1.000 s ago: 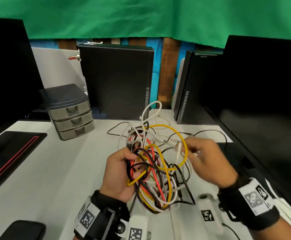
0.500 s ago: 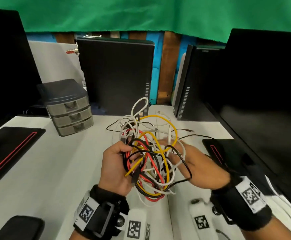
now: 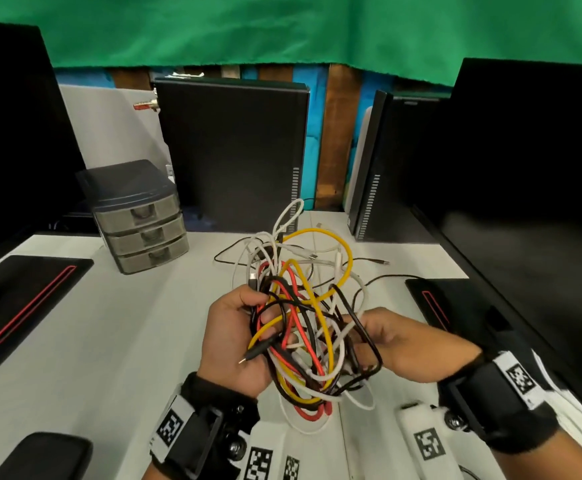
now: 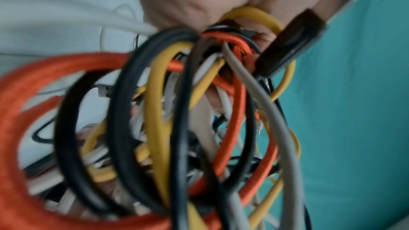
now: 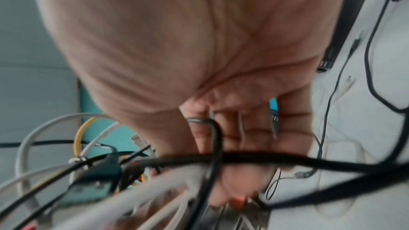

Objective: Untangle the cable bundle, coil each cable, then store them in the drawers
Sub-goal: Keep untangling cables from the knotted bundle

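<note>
Tangled multicoloured cable bundle [image 3: 303, 327], apparently midair

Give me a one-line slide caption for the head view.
Both hands, left hand and right hand, hold the tangled cable bundle above the table; drawer unit closed.

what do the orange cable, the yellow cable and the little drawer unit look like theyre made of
Orange cable: looks fabric-braided and matte; a woven texture shows in the left wrist view.
Yellow cable: smooth, rubbery plastic jacket with a faint sheen, no weave.
Drawer unit: probably moulded plastic, with a dark matte top and greyish, seemingly translucent drawer fronts.
</note>
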`<state>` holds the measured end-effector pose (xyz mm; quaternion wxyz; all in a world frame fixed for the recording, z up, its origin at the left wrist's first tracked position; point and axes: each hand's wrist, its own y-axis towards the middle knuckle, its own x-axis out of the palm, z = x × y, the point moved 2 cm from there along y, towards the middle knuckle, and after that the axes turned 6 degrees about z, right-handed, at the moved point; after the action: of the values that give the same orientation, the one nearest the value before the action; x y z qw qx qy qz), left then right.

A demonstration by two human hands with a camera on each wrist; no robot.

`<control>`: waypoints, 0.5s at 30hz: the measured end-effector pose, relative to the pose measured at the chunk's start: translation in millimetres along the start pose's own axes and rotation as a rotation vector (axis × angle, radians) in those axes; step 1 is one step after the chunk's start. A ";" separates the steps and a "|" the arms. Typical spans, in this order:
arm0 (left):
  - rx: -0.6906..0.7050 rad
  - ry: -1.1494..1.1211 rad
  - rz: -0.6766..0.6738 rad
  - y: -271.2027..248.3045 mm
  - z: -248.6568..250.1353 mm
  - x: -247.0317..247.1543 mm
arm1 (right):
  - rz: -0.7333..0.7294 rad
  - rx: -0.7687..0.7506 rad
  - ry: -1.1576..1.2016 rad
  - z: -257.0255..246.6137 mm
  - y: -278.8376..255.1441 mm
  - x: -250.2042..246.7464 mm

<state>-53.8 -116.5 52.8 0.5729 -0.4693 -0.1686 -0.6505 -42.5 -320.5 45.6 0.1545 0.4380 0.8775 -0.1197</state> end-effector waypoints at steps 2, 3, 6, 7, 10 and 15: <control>-0.004 0.013 0.021 0.5 0.6 -1.6 | 0.108 -0.024 -0.001 0.9 1.1 -5.2; 0.000 0.005 0.026 0.4 0.8 -1.4 | 0.170 -0.039 0.010 -0.6 0.5 -8.7; 0.011 -0.053 0.026 2.4 0.7 -2.0 | 0.381 -0.071 -0.001 -2.2 -0.7 -19.2; 0.006 -0.071 0.019 3.2 0.9 -2.2 | 0.456 -0.083 -0.050 -1.1 -0.4 -21.3; -0.009 -0.088 0.067 8.2 2.1 -9.9 | 0.595 -0.097 -0.142 0.3 2.6 -19.4; 0.067 -0.113 0.045 9.4 10.0 -10.6 | 0.549 -0.183 -0.014 -8.7 1.6 -17.0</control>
<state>-42.1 -105.5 46.3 0.5923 -0.4895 -0.2120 -0.6039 -33.0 -329.0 60.0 0.2258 0.6427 0.7321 0.0031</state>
